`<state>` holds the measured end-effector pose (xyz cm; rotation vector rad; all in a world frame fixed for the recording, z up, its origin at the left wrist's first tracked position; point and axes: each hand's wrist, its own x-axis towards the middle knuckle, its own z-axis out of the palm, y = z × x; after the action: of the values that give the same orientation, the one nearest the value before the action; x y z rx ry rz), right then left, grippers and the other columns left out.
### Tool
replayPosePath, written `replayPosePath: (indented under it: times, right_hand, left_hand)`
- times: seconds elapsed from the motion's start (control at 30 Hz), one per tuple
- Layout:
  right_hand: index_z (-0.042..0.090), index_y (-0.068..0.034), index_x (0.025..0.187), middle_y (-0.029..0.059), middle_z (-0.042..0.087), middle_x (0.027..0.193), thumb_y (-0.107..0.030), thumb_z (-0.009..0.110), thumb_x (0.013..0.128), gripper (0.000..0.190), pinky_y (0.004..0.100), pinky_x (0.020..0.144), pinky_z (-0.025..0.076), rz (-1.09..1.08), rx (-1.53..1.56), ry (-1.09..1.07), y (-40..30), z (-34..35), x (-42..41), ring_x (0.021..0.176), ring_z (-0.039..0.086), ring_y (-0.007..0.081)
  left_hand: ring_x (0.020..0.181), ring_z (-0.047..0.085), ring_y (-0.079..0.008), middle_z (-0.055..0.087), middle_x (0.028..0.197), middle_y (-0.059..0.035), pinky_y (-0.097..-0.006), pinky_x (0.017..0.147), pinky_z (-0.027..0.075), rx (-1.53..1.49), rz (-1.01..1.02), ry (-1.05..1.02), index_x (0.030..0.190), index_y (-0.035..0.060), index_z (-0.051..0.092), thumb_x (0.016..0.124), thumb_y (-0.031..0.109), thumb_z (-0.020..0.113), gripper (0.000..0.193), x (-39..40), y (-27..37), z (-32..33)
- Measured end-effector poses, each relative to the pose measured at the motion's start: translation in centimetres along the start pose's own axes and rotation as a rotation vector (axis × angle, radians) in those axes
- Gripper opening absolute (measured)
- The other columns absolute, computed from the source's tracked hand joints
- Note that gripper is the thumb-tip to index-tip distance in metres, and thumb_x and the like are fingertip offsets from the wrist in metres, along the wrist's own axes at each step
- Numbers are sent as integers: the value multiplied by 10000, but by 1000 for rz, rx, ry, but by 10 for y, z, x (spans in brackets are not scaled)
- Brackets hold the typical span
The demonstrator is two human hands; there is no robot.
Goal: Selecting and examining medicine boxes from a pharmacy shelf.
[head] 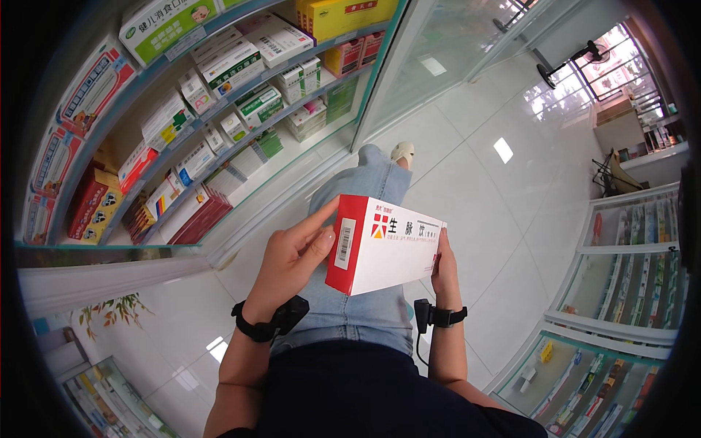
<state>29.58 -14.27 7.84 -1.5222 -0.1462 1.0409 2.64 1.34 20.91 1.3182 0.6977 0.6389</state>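
A white and red medicine carton [395,246] is held up in front of my thighs, between both hands. Its red end, which bears a barcode, faces left, and its long printed side faces me. My left hand [298,254] grips the red end, with the thumb on its edge and the fingers reaching behind. At the carton's other end, my right hand [446,268] holds it, the fingers partly hidden behind the box. Black straps with small black devices circle both wrists.
Glass-edged shelves [219,104] packed with medicine boxes stand at the upper left, beside a glass door panel [421,60]. Display cases [619,274] line the right side, and another case [115,399] is at the lower left. Fans [569,63] stand far off at the upper right.
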Motion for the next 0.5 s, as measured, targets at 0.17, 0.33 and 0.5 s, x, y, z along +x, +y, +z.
replayPosePath:
  times: [0.17,0.33,0.5]
  right_hand:
    - [569,3,1310,68,667,1200,-455,399,1059,549,261,899,492,110,-8,-28,3,3,-1,1051,631,124]
    - [561,16,1322,91,654,1247,-447,379,1068,558,271,931,492,223,-104,-67,18,-4,2,1094,626,135]
    - [633,11,1215,37,705,1003,-500,385,1054,590,236,725,500,130,-90,-19,10,-3,-5,842,639,92]
  left_hand:
    - [922,599,-40,740,989,-104,-242,847,492,-3,14,1,1468,17,442,1009,154,563,494,2,5,1]
    - [875,610,-46,742,939,-87,-240,826,502,4,-6,59,1463,15,450,988,125,590,507,4,7,1]
    - [874,604,-52,711,992,-74,-226,820,489,102,-71,119,1460,9,453,995,124,564,492,11,-5,-7]
